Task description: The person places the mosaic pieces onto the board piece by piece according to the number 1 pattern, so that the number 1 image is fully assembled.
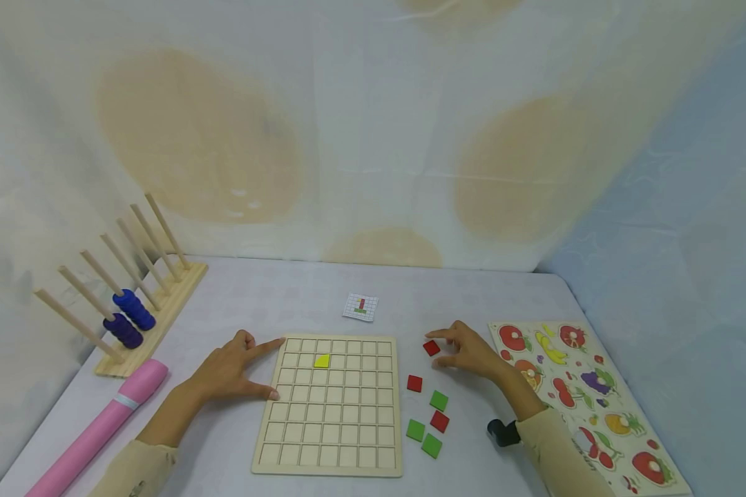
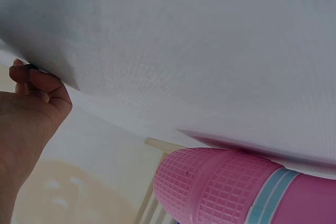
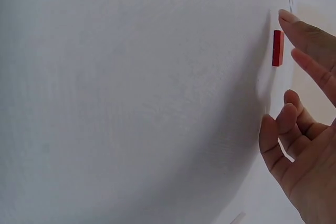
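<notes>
A pale wooden grid board [image 1: 326,471] lies flat in the middle of the head view, with one yellow tile [image 1: 322,362], rounded at a corner, in an upper square. My left hand [image 1: 226,366] rests along the board's left edge, thumb and index finger stretched out and the other fingers bent. To the right of the board, my right hand [image 1: 470,352] has its thumb and index finger spread around a red square tile [image 1: 432,348]. In the right wrist view the tile [image 3: 277,49] sits on the table, apart from the fingertips. Several red and green tiles [image 1: 432,445] lie below it.
A small pattern card [image 1: 360,307] lies behind the board. At left stand a wooden peg rack [image 1: 155,338] with blue and purple rings and a pink cylinder [image 1: 96,428] with a light band. A fruit puzzle board [image 1: 587,400] and a black object [image 1: 503,433] are near my right forearm.
</notes>
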{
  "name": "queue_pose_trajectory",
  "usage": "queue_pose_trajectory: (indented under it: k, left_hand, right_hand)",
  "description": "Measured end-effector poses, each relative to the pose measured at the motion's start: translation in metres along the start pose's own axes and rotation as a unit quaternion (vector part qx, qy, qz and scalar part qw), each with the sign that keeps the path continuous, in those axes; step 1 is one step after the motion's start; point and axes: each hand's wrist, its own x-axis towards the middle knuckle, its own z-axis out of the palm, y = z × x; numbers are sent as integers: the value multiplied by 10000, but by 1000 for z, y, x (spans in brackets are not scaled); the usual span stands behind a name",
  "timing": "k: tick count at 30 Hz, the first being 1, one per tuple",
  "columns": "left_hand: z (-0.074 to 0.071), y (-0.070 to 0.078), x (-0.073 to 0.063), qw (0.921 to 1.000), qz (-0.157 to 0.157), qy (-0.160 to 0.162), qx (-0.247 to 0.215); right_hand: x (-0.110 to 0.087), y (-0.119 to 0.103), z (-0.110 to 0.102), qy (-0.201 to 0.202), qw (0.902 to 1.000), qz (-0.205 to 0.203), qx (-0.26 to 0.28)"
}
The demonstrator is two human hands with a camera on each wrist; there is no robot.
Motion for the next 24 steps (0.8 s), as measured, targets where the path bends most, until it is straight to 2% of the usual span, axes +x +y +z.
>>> queue_pose_trajectory:
  k: [13,24]
  left_hand:
    - [1,0,1,9999,-96,-60,-53]
    - [1,1,1,9997,-153,-103,-133]
  right_hand:
    - [-2,-5,5,115,9994,308,-71]
    - [-6,3,14,586,9980,253,8]
